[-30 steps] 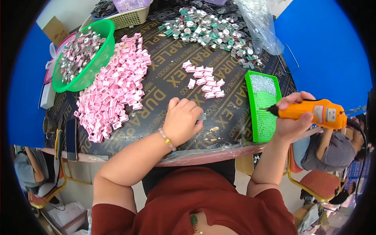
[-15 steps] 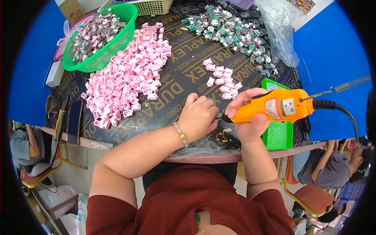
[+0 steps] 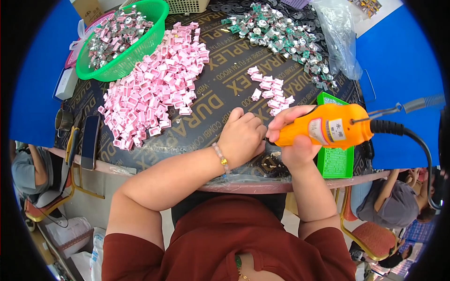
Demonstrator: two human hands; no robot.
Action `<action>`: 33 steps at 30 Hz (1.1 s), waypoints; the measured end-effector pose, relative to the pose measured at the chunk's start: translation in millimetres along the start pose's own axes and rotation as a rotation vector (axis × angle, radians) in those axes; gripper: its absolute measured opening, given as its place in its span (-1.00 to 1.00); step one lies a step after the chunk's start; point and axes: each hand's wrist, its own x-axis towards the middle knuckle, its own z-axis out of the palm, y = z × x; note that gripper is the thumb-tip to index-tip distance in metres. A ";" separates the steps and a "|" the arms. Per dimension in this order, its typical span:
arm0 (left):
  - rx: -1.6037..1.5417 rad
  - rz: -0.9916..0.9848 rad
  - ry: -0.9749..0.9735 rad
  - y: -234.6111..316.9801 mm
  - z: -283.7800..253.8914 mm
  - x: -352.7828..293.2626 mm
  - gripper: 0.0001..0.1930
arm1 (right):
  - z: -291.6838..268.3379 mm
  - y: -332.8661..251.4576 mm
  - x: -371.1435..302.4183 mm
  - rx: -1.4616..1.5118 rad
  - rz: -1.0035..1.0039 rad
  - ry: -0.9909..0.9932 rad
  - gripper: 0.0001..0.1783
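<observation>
One orange electric screwdriver (image 3: 328, 127), black-corded, gripped in right hand (image 3: 295, 140).

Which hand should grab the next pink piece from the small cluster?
Left, probably. The left hand sits beside the small pink cluster, while the right hand is wrapped around the orange driver.

Both hands at near table (image 3: 154, 161) edge, centre. L hand (image 3: 241, 138) just left of R hand (image 3: 293, 136), touching; driver (image 3: 328, 127) in R hand, cord off to right. Tray (image 3: 335, 161) right of R hand. Small parts cluster (image 3: 269, 89) behind hands. Big heap (image 3: 154, 91) left of centre; basket (image 3: 119, 40) behind it, far left. Metal parts (image 3: 276, 30) far right w/ bag (image 3: 340, 40). Phone (image 3: 89, 140) at left edge.
</observation>
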 end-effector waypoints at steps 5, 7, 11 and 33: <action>0.013 0.006 -0.006 -0.8 -1.3 0.8 -0.81 | -1.8 3.1 3.0 -0.038 -0.010 0.001 -0.34; -0.018 0.035 -0.019 -2.2 -3.9 2.3 -0.82 | -10.8 2.6 3.1 0.006 -0.011 -0.003 -0.32; -0.272 -0.151 0.021 -12.0 -18.2 11.4 -0.83 | -22.1 -25.3 3.0 0.077 -0.210 0.092 -0.24; -1.002 -0.659 -0.116 -56.5 -96.5 -12.7 -0.81 | -51.4 -43.7 -29.0 -0.148 -0.256 0.225 -0.27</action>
